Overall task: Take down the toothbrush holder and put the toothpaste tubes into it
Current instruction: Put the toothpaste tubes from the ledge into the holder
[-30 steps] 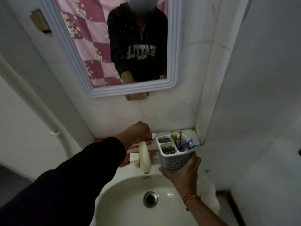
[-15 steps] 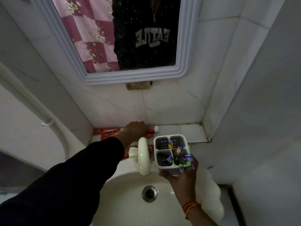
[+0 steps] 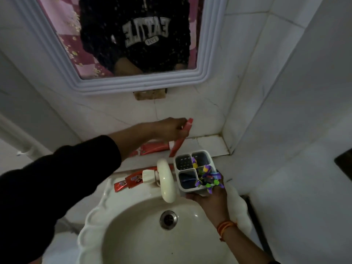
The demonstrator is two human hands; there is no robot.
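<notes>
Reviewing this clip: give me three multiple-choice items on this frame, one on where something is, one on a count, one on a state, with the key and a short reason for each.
1. Where is the toothbrush holder?
A. On the ledge under the mirror
B. Held in the right hand over the sink rim, beside the tap
C. Standing in the basin by the drain

2. How many compartments does the holder show?
A. Two
B. Four
C. Six

3. What state is the toothpaste tube in the left hand in?
A. Lifted and tilted, its lower end near the holder
B. Lying flat on the ledge, untouched
C. Already standing in the holder

Key: 1 B, the right hand cups the holder from below next to the tap. 2 B, a cross divider splits the top into four. 3 A, the left fingers pinch its upper end and it slants down toward the holder, not yet inside.
</notes>
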